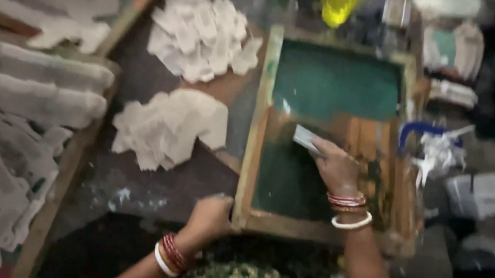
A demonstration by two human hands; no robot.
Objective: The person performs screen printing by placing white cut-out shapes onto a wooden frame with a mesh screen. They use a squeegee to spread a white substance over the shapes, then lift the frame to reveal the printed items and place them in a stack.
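Your left hand (209,215) clamped on near corner of wooden screen frame (258,128), flat on worktop. Right hand (336,165) fingers pinching small pale squeegee (305,137) on mesh. Frame looks stiff and light; mesh probably delicate, so hold the wood.

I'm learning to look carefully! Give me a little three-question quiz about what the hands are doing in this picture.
1. True or false: the right hand rests inside the wooden frame.
2. What does the left hand grip: A) the yellow bottle, B) the frame's near corner, C) a pile of white pieces?
3. What colour is the flat tool in the right hand?

Key: 1 true; 2 B; 3 pale grey-white.
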